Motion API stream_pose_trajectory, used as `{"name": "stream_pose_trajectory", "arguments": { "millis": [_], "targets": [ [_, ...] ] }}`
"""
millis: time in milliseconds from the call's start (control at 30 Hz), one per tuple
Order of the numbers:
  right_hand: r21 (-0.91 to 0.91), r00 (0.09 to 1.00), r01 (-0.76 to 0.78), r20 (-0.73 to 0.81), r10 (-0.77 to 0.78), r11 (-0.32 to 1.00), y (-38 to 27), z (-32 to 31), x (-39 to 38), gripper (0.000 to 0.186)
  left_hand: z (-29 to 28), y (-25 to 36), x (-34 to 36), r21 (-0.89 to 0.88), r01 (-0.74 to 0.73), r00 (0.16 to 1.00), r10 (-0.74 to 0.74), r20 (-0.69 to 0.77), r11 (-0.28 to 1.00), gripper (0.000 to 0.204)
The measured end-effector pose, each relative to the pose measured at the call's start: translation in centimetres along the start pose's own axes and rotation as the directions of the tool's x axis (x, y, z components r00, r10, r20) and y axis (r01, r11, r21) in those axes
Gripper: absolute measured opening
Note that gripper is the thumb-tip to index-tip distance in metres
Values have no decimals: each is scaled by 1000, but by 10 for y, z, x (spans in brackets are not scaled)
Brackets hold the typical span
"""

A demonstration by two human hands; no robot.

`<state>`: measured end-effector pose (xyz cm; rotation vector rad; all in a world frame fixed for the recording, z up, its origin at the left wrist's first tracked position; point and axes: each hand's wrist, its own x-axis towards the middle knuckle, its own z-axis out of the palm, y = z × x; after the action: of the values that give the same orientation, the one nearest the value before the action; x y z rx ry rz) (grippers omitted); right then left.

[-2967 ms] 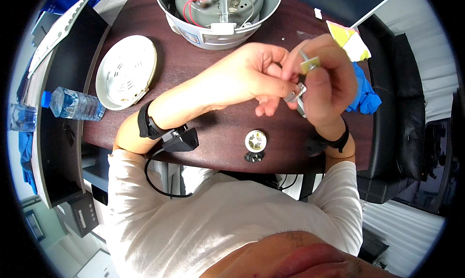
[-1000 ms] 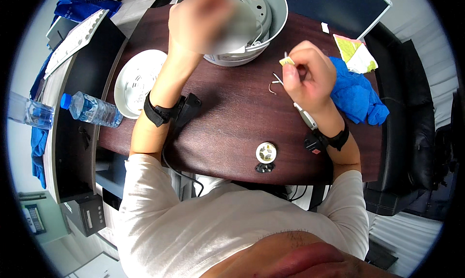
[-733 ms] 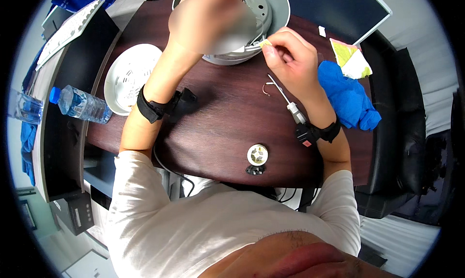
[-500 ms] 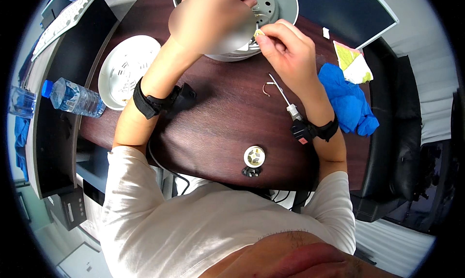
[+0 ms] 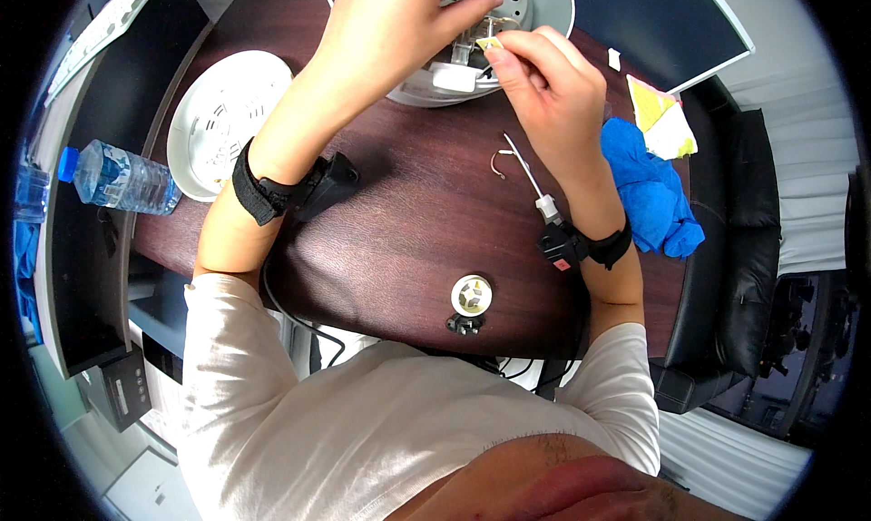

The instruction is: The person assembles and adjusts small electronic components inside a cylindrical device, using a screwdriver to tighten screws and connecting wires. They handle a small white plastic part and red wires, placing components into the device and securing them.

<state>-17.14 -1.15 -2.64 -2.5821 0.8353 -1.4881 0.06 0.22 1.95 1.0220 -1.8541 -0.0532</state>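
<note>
At the far edge of the table stands a round, pale grey open housing (image 5: 564, 13) with metal fittings and holes inside. My left hand (image 5: 408, 22) reaches over it from the left, fingers bent and closed near its middle. Whatever those fingertips grip is hidden. My right hand (image 5: 558, 76), at the housing's near right rim, pinches a small yellow piece (image 5: 490, 44) between thumb and forefinger. A white block-like part (image 5: 456, 77) sits at the near rim, between the hands. Below the right hand lies a white-handled screwdriver (image 5: 546, 206), beside a thin copper-coloured curved piece (image 5: 497, 164).
A white round vented cover (image 5: 189, 149) and a water bottle (image 5: 127, 178) are on the left. Blue cloth (image 5: 649, 190) and a yellow-and-white sponge cloth (image 5: 660, 117) lie right, below a dark screen (image 5: 653, 22). Near the front edge sit a white round cap (image 5: 473, 296) and a black part (image 5: 464, 325).
My left hand has shifted slightly up and right, uncovering more of the housing's near rim and the white part. My right hand still pinches the yellow piece. The whole view has shifted a little.
</note>
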Motion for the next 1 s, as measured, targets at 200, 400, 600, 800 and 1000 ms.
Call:
{"name": "stream_pose_trajectory", "arguments": {
  "millis": [200,400,600,800,1000],
  "targets": [
    [6,999,10,-36,-10,1000,1,0,-1,11,2,0,-2,4,-4,1000,4,-15,1000,9],
    [17,999,7,-47,-7,1000,2,-2,-1,10,5,-3,-2,-5,-14,1000,14,-27,1000,9],
    [33,999,8,-39,-6,999,3,1,-2,10,6,-6,-2,-16,-9,999,8,-39,1000,9],
    [13,999,4,-39,-3,1000,5,1,-2,10,3,1,-1,-68,26,999,-28,-29,997,9],
    [17,999,-34,-33,35,999,3,1,-2,11,3,1,-1,-28,21,1000,-22,-20,999,9]
  ]
}}
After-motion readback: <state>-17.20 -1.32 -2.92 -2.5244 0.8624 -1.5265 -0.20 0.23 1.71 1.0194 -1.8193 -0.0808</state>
